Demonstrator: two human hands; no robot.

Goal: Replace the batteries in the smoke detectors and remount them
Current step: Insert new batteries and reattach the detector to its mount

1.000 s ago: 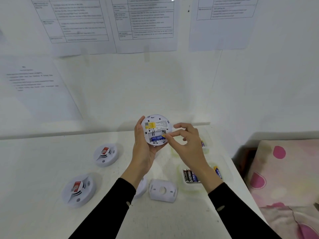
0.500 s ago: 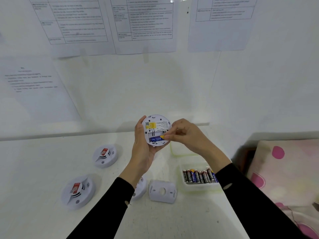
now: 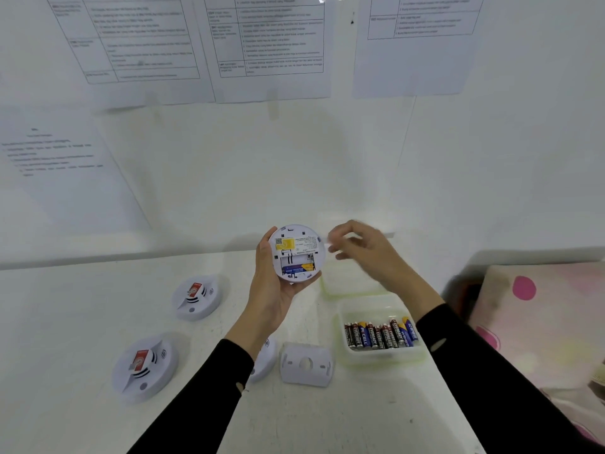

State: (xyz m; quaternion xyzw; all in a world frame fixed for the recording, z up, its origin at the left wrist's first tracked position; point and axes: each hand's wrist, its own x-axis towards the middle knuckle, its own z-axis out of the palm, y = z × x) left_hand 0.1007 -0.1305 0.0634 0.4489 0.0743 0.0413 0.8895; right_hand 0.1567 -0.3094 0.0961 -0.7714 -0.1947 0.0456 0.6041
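left hand (image 3: 271, 290): grasping detector (image 3: 296, 252)
right hand (image 3: 363, 250): blurred, can't tell
around: battery tray (image 3: 379, 357), mounting plate (image 3: 306, 365)
blocked: another detector (image 3: 265, 358) behind left forearm (image 3: 209, 388)

Your right hand (image 3: 363, 253) has let go of the blue battery (image 3: 296, 269) and pulled away from the smoke detector (image 3: 296, 249). It looks blurry now.

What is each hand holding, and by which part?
The left hand grips the round white smoke detector by its left and lower rim. The right hand, blurred, seems empty.
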